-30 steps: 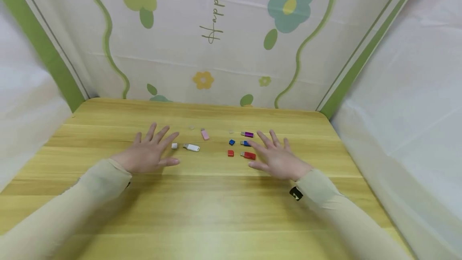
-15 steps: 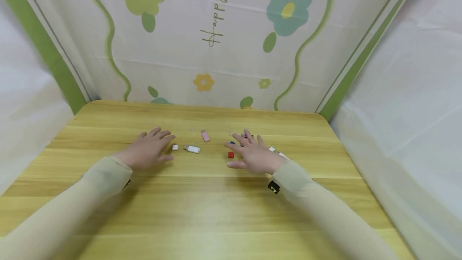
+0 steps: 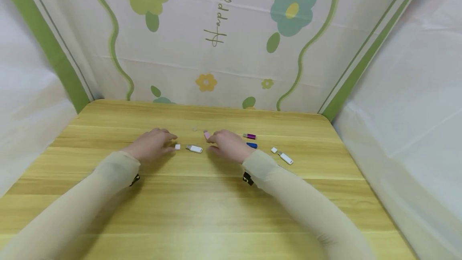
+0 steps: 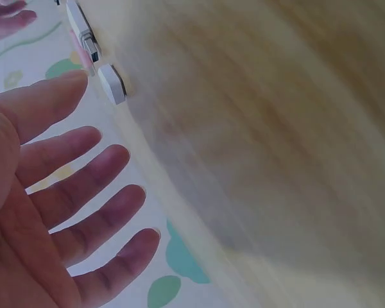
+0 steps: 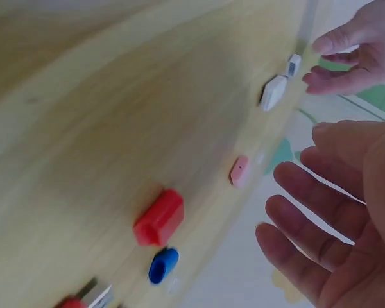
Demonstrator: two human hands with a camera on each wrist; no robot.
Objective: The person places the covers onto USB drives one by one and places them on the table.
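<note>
My left hand [image 3: 151, 144] hovers just left of a small white cap [image 3: 177, 147], its thumb and fingers apart and holding nothing. The left wrist view has that cap [image 4: 112, 84] just past the thumb tip, with a white USB stick [image 4: 83, 29] beyond it. To the right of the white USB stick [image 3: 195, 149] is my right hand [image 3: 229, 145], fingers gently bent around nothing. A pink USB stick [image 3: 207, 135] lies by its fingertips. A red cap [image 5: 159, 218] and a blue cap [image 5: 163, 265] lie below it, hidden in the head view.
A purple USB stick [image 3: 250, 136] and a blue USB stick [image 3: 252, 145] lie beyond my right wrist. Farther right are another white cap [image 3: 274, 150] and white USB stick [image 3: 286, 158]. A clear cap [image 3: 194, 129] lies near the back. A printed curtain [image 3: 180, 51] hangs behind the table.
My right hand has swept left from over the red, blue and purple sticks to beside the white and pink ones. My left hand's spread fingers have drawn in near the white cap.
</note>
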